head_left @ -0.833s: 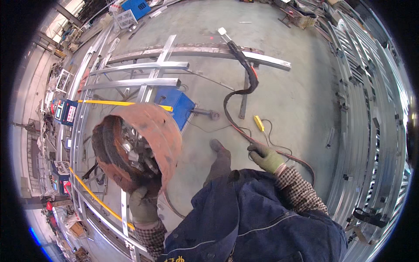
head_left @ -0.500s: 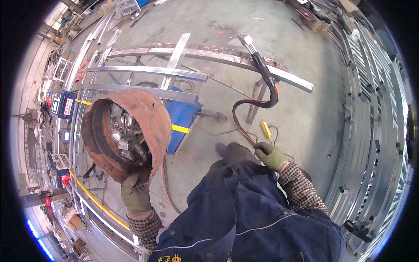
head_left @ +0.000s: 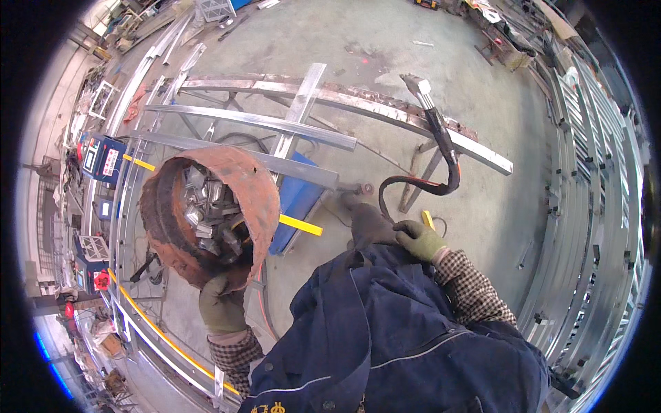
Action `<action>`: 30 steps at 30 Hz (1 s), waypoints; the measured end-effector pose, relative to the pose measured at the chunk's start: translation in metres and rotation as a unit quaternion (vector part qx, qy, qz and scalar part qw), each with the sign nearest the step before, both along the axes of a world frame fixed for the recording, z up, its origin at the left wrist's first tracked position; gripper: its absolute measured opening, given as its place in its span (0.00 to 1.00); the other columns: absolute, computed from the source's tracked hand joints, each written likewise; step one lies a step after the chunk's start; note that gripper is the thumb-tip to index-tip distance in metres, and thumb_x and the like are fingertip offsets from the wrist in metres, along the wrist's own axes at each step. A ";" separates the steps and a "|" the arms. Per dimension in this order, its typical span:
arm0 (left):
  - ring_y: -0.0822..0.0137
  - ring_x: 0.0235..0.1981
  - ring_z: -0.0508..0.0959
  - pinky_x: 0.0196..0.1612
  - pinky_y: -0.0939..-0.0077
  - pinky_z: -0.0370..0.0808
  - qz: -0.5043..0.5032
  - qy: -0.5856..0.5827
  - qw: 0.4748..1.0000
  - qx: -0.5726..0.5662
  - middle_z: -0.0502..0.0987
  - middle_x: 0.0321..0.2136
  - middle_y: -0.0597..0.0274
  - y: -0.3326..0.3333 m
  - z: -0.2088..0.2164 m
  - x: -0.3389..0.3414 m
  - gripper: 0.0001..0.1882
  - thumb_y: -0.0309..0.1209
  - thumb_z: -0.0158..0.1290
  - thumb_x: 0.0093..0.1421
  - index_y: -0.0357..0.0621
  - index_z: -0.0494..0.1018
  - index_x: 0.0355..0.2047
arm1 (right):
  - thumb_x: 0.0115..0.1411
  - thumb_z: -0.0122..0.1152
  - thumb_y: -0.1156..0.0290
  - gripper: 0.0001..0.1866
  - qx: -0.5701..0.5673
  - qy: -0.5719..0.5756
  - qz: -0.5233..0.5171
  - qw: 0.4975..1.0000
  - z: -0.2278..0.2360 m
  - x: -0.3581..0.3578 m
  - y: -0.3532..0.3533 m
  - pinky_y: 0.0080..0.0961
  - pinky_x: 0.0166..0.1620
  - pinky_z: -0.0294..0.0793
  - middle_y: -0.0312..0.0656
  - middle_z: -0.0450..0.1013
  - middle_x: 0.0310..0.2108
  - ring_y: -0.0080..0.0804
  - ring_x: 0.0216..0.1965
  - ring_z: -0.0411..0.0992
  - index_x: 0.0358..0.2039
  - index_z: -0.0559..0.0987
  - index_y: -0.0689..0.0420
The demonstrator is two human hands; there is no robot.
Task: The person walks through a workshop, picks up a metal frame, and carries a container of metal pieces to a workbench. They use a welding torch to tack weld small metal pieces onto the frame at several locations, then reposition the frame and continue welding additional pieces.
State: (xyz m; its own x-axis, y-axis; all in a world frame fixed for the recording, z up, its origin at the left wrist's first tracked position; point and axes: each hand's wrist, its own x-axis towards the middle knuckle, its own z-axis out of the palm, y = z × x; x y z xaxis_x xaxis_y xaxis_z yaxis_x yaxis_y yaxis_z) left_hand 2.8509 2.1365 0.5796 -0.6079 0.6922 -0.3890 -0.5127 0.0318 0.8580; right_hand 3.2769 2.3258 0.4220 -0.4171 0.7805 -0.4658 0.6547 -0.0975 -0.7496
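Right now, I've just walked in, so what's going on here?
A person is handling two things. The left hand grips the lower rim of a rusty drum with metal pieces inside. The right hand holds a black cable, whose upper stretch overlaps a metal beam in this view. Silver bars stretch beyond the drum.

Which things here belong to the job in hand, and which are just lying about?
In hand:
- drum, in left hand
- scraps inside it
- cable, in right hand

Apparently just lying about:
- blue box
- yellow bar
- rails at right
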 end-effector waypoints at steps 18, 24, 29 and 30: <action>0.53 0.47 0.85 0.56 0.57 0.83 0.027 -0.028 0.999 -0.003 0.85 0.45 0.47 0.029 -0.005 -0.015 0.17 0.30 0.57 0.59 0.29 0.81 0.46 | 0.70 0.58 0.52 0.26 -0.044 -0.078 0.039 0.995 0.013 -0.003 0.025 0.39 0.67 0.72 0.51 0.79 0.59 0.50 0.62 0.76 0.62 0.80 0.55; 0.52 0.47 0.85 0.56 0.57 0.83 -0.002 -0.037 0.999 -0.021 0.85 0.45 0.46 0.048 -0.010 -0.023 0.15 0.29 0.57 0.60 0.30 0.81 0.43 | 0.70 0.58 0.55 0.23 -0.014 -0.049 0.037 0.998 0.029 0.005 0.042 0.39 0.65 0.74 0.49 0.81 0.56 0.49 0.59 0.78 0.59 0.82 0.55; 0.51 0.46 0.86 0.54 0.55 0.84 0.022 -0.024 0.999 -0.008 0.84 0.46 0.48 0.069 -0.010 -0.024 0.15 0.29 0.57 0.60 0.31 0.81 0.44 | 0.70 0.59 0.58 0.20 0.040 -0.045 0.016 0.998 0.043 0.006 0.076 0.39 0.61 0.77 0.49 0.82 0.53 0.49 0.56 0.80 0.56 0.83 0.55; 0.52 0.46 0.86 0.53 0.56 0.85 0.042 -0.028 0.999 -0.011 0.84 0.46 0.48 0.076 -0.009 -0.025 0.15 0.29 0.57 0.60 0.31 0.81 0.44 | 0.70 0.60 0.58 0.20 0.033 -0.040 0.003 0.999 0.046 0.007 0.089 0.38 0.60 0.78 0.50 0.82 0.52 0.48 0.55 0.80 0.55 0.83 0.56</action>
State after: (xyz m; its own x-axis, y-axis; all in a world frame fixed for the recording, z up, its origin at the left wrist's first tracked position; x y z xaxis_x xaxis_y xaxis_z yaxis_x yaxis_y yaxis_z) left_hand 2.8257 2.2121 0.5705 -0.6401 0.6307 -0.4387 -0.5621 0.0048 0.8271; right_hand 3.2837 2.4149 0.4684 -0.3847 0.8081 -0.4461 0.7134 -0.0463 -0.6992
